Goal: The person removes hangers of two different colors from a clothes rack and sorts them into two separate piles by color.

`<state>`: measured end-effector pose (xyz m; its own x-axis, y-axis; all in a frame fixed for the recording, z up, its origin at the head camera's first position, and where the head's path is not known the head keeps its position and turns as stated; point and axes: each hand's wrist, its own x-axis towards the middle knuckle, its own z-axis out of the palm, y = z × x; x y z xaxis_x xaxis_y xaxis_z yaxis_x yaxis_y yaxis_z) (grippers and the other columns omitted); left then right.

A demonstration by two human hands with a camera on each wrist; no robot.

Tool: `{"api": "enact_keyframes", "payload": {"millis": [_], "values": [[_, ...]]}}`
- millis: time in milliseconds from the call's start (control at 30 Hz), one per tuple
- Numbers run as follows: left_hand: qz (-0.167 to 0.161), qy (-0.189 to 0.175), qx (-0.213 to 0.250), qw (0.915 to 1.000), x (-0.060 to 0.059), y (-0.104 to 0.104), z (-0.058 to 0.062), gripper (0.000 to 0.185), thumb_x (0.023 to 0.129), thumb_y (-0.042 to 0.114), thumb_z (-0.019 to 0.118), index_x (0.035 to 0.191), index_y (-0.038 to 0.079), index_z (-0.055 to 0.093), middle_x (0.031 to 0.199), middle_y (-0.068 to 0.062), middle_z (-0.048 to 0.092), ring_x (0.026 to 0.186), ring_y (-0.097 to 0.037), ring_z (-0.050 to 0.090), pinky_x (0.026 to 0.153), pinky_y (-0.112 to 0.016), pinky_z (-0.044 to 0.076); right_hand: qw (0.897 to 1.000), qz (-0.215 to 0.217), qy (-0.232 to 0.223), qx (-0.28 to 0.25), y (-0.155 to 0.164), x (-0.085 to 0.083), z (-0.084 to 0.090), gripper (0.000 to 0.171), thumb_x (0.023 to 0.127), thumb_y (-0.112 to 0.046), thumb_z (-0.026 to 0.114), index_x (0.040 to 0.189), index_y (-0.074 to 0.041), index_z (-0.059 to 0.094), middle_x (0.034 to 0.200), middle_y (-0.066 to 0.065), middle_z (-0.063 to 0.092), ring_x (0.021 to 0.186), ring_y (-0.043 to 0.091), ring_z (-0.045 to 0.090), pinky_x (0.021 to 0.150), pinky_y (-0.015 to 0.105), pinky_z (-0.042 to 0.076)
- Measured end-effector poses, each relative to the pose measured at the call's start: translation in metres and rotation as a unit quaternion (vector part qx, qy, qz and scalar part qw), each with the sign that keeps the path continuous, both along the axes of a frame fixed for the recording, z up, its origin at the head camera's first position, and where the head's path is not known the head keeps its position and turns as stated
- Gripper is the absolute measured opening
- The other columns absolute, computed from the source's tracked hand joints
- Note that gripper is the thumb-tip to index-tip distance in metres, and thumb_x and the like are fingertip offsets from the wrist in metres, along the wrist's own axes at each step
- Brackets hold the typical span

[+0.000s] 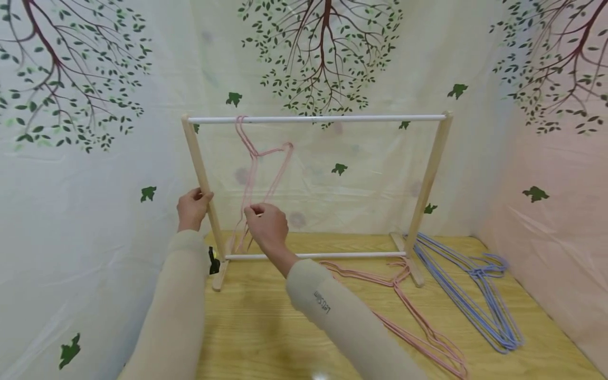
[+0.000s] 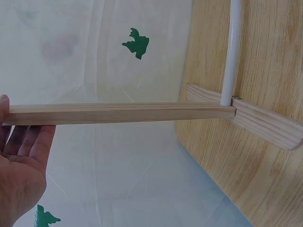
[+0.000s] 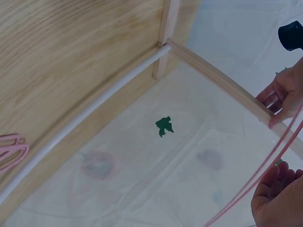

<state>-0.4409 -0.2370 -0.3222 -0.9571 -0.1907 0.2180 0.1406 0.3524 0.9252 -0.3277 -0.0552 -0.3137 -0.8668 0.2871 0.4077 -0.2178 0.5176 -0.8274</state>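
Observation:
Pink wire hangers (image 1: 252, 169) hang by their hooks near the left end of the rack's white top rail (image 1: 313, 119). My right hand (image 1: 268, 224) pinches the lower part of a pink hanger, with thumb and fingertips together at its wires. In the right wrist view, the pink hanger (image 3: 265, 172) runs past the curled fingers of the right hand (image 3: 279, 196). My left hand (image 1: 192, 208) grips the rack's left wooden post (image 1: 199, 163) about midway up. The left wrist view has that wooden post (image 2: 118, 113) between thumb and fingers.
A white lower rail (image 1: 342, 256) joins the rack's feet on the wooden table (image 1: 256, 327). More pink hangers (image 1: 418, 311) lie in front of the rack at right. Blue hangers (image 1: 494, 301) lie beside the right foot. A small black object (image 1: 214, 261) is near the left foot.

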Motion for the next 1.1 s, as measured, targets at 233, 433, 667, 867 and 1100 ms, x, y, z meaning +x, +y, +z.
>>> {"api": "enact_keyframes", "payload": {"millis": [233,433,667,867,1100], "values": [[0.007,-0.008,-0.014,0.9998,0.004,0.001,0.000,0.047,0.101,0.021,0.057,0.143,0.000,0.051,0.135,-0.023,0.058,0.110,-0.031,0.059,0.089,-0.029,0.050,1.000,0.005,-0.008,0.004,0.027,0.013,0.009,0.020,0.091,-0.030,0.064,0.092,-0.019,0.081,0.079,-0.010,0.071,0.071,0.009,0.064,0.065,0.031,0.050],[0.014,-0.006,-0.012,0.9998,0.011,0.002,0.000,0.046,0.102,0.021,0.057,0.142,0.001,0.052,0.135,-0.022,0.058,0.107,-0.027,0.059,0.081,-0.021,0.049,1.000,0.007,-0.017,0.008,0.053,0.025,0.016,0.021,0.092,-0.031,0.064,0.097,-0.020,0.081,0.084,-0.009,0.072,0.079,0.011,0.066,0.072,0.035,0.052],[0.020,-0.001,-0.015,0.9997,0.019,0.003,0.000,0.045,0.102,0.021,0.057,0.142,0.000,0.053,0.133,-0.022,0.059,0.104,-0.026,0.060,0.079,-0.021,0.048,0.999,0.001,-0.022,0.035,0.079,0.033,0.022,0.024,0.095,-0.032,0.065,0.109,-0.018,0.078,0.088,-0.004,0.072,0.079,0.013,0.064,0.065,0.033,0.048],[0.014,-0.001,-0.015,0.9998,0.021,0.000,0.001,0.046,0.101,0.020,0.057,0.142,0.000,0.052,0.134,-0.022,0.059,0.103,-0.026,0.060,0.079,-0.021,0.048,0.998,-0.021,-0.028,0.049,0.100,0.039,0.028,0.023,0.094,-0.030,0.066,0.109,-0.019,0.079,0.089,-0.003,0.073,0.078,0.014,0.064,0.063,0.032,0.046],[0.009,0.001,-0.008,0.9999,0.025,-0.002,0.001,0.046,0.101,0.020,0.058,0.142,0.000,0.052,0.134,-0.022,0.059,0.103,-0.025,0.060,0.079,-0.020,0.048,0.997,-0.039,-0.032,0.067,0.128,0.044,0.030,0.025,0.096,-0.031,0.063,0.112,-0.019,0.078,0.094,-0.001,0.074,0.073,0.016,0.063,0.057,0.031,0.043]]}}
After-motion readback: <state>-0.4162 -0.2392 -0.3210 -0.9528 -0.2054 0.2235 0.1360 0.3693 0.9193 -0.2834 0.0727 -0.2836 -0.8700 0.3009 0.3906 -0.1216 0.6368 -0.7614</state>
